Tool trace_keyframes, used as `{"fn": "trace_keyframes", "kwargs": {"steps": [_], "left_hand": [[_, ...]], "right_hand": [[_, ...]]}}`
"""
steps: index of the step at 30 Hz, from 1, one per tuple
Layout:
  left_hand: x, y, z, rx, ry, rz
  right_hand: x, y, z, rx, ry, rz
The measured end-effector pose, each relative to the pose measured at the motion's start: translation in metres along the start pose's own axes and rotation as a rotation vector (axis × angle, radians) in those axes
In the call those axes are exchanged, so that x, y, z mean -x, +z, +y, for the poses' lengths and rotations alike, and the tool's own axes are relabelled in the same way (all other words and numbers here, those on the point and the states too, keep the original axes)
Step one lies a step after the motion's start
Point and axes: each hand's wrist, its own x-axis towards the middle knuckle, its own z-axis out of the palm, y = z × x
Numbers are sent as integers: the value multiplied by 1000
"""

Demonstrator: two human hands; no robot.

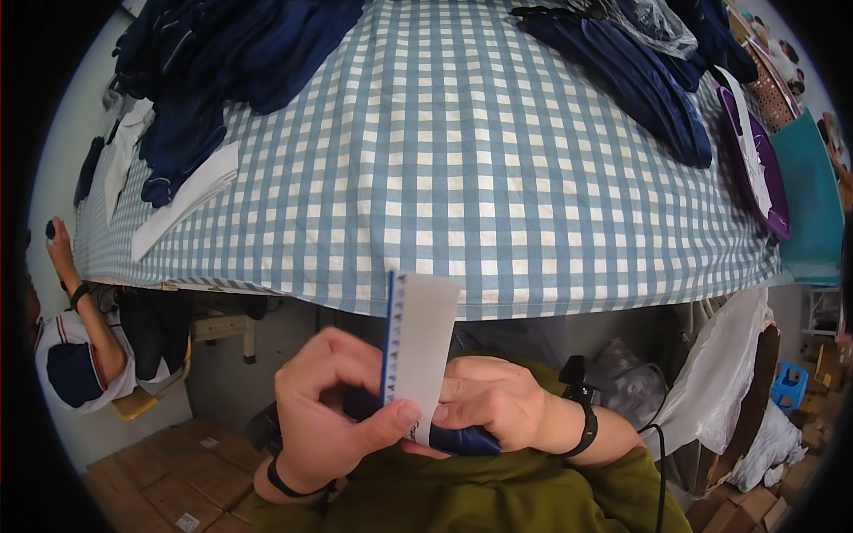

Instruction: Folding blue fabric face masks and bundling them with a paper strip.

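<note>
Close to my body, beyond the near edge of the table, my left hand [342,409] and my right hand [493,400] work together on one bundle. Between them stands a white paper strip [425,333] with a blue edge and a row of small print along it. My left thumb presses the strip's lower end, with my right fingertips beside it. Behind and below the strip is a folded piece of shiny navy fabric [469,441], its right end sticking out under my right hand. My fingers hide much of the fabric, so its full shape does not show.
A blue-and-white checked cloth [426,169] covers the table. Navy garments [240,53] and white paper strips [187,200] lie left; more navy garments [622,80] lie right, near a purple tray [773,191] and teal bin [807,191]. A co-worker's arm [93,320] is at left.
</note>
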Motion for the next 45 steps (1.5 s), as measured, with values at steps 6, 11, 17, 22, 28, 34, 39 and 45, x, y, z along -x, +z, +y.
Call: {"fn": "trace_keyframes", "kwargs": {"steps": [6,11,17,22,28,34,39,45], "left_hand": [[-15,-5,-1,309,-553,-210],[-17,-11,-3,317,-809,-365],[-11,-11,-6,353,-573,-323],[-16,-13,-5,300,-688,-441],[-3,-11,-14,302,-674,-291],[5,1,-15,128,-408,-24],[14,-1,-16,45,-251,-12],[7,6,-8,-475,210,106]], "right_hand": [[-5,-6,-3,46,-14,-93],[-7,-13,-2,85,-26,-213],[-6,-8,-2,124,-56,-180],[1,-2,-1,179,-143,-187],[6,-14,-3,189,104,-354],[3,-2,-19,-10,683,-92],[-2,-10,-25,-332,881,-224],[7,-3,-25,-242,751,-39]]}}
